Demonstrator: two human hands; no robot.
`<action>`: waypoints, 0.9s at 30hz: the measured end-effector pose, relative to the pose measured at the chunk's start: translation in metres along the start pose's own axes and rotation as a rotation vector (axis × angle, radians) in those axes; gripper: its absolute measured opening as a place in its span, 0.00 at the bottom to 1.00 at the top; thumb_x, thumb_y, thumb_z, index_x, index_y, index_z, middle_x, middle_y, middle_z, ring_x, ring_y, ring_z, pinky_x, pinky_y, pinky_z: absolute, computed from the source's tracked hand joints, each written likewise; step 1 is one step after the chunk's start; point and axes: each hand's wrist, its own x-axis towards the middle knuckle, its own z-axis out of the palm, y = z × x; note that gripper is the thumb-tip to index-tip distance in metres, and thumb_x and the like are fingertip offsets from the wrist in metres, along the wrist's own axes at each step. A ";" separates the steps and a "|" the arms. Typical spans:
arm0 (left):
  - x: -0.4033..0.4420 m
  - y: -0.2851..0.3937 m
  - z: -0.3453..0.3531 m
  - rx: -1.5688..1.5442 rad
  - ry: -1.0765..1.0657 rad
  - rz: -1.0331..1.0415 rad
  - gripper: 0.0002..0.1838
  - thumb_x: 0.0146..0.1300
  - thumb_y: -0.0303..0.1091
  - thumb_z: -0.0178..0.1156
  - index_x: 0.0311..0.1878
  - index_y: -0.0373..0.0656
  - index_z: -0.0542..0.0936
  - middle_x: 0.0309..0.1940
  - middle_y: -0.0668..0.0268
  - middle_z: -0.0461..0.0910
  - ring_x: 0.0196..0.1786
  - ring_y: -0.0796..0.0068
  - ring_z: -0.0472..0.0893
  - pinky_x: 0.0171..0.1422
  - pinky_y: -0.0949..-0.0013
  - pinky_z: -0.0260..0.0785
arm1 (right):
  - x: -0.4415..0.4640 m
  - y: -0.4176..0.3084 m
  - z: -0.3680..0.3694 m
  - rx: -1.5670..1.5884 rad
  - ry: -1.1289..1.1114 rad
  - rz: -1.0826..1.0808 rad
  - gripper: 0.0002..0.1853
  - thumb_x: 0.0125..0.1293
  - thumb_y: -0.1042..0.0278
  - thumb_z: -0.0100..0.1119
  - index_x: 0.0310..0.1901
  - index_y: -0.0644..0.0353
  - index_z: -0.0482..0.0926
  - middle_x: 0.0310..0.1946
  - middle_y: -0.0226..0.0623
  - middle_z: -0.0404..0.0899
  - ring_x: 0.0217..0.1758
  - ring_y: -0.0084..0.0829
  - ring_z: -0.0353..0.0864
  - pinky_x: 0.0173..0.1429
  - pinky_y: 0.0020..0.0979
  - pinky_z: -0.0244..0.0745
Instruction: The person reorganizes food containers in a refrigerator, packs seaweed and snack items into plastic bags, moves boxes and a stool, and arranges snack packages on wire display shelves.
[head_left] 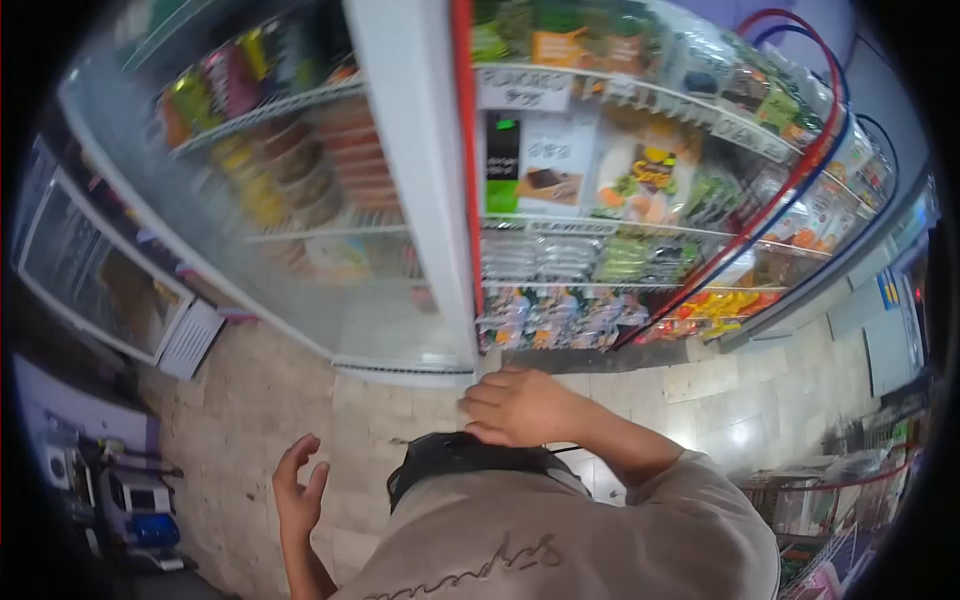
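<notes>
My left hand (298, 483) hangs over the tiled floor at the lower left, fingers loosely bent, thumb apart, with nothing in it. Held across the front of my waist, my right hand (515, 405) shows its back, with the fingers pointing left and loosely bent. No object shows in it. Just below is a black bag or dark cloth (435, 460) at my waist; whether the hand touches it I cannot tell. Ahead stand a glass-door fridge (400, 372) with cans and stacked food packs, and an open rack of packaged snacks (560, 228).
Red and blue curved tubes (830, 90) edge the rack's right side. Another glass-front cabinet (110, 265) stands at far left, above devices (140, 497) by the wall. Wire baskets with goods (810, 510) are at lower right. Pale tiles (250, 400) cover the floor.
</notes>
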 end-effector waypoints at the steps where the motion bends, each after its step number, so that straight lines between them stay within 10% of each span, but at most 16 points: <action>1: -0.006 -0.005 -0.009 0.011 0.021 -0.033 0.24 0.57 0.21 0.63 0.59 0.38 0.76 0.51 0.59 0.81 0.55 0.67 0.79 0.60 0.65 0.70 | 0.001 -0.007 0.002 -0.004 0.005 0.029 0.14 0.58 0.60 0.65 0.43 0.57 0.79 0.35 0.32 0.79 0.37 0.34 0.81 0.40 0.35 0.77; 9: 0.003 0.008 -0.013 -0.311 0.048 0.219 0.47 0.58 0.22 0.62 0.78 0.44 0.47 0.52 0.55 0.80 0.51 0.67 0.80 0.60 0.62 0.70 | 0.004 -0.050 0.008 -0.129 -0.095 0.219 0.39 0.53 0.61 0.71 0.66 0.62 0.66 0.35 0.38 0.81 0.34 0.43 0.81 0.39 0.36 0.77; 12: 0.002 0.027 -0.032 -0.003 0.001 0.721 0.61 0.58 0.29 0.66 0.76 0.46 0.24 0.50 0.51 0.81 0.43 0.61 0.83 0.55 0.57 0.72 | 0.009 -0.056 0.021 -0.093 0.029 0.139 0.40 0.52 0.62 0.72 0.66 0.64 0.66 0.39 0.41 0.82 0.35 0.44 0.81 0.39 0.37 0.77; 16: 0.005 0.060 -0.065 0.012 0.104 1.011 0.64 0.60 0.32 0.65 0.72 0.47 0.16 0.49 0.51 0.82 0.39 0.61 0.84 0.49 0.59 0.73 | 0.042 -0.084 0.006 -0.126 0.068 0.044 0.39 0.51 0.63 0.73 0.64 0.63 0.67 0.46 0.41 0.83 0.36 0.45 0.82 0.41 0.38 0.77; 22: 0.000 0.065 -0.063 -0.034 0.232 0.851 0.64 0.60 0.37 0.66 0.73 0.49 0.16 0.46 0.52 0.83 0.32 0.62 0.82 0.42 0.62 0.75 | 0.072 -0.108 -0.010 -0.107 0.323 -0.009 0.29 0.50 0.66 0.71 0.55 0.62 0.74 0.43 0.40 0.82 0.36 0.42 0.82 0.37 0.37 0.77; 26: -0.011 0.091 -0.083 0.158 0.311 1.235 0.65 0.60 0.38 0.67 0.72 0.54 0.15 0.46 0.54 0.83 0.29 0.67 0.81 0.38 0.64 0.76 | 0.085 -0.101 0.003 -0.087 0.387 0.077 0.27 0.51 0.63 0.70 0.53 0.61 0.76 0.41 0.41 0.82 0.33 0.44 0.80 0.36 0.39 0.75; 27: -0.001 0.072 -0.069 -0.042 0.296 0.955 0.64 0.60 0.38 0.66 0.73 0.52 0.16 0.45 0.54 0.83 0.30 0.68 0.81 0.41 0.66 0.75 | 0.088 -0.118 -0.014 -0.189 0.327 0.024 0.26 0.51 0.62 0.70 0.52 0.61 0.77 0.41 0.41 0.82 0.33 0.43 0.81 0.36 0.38 0.75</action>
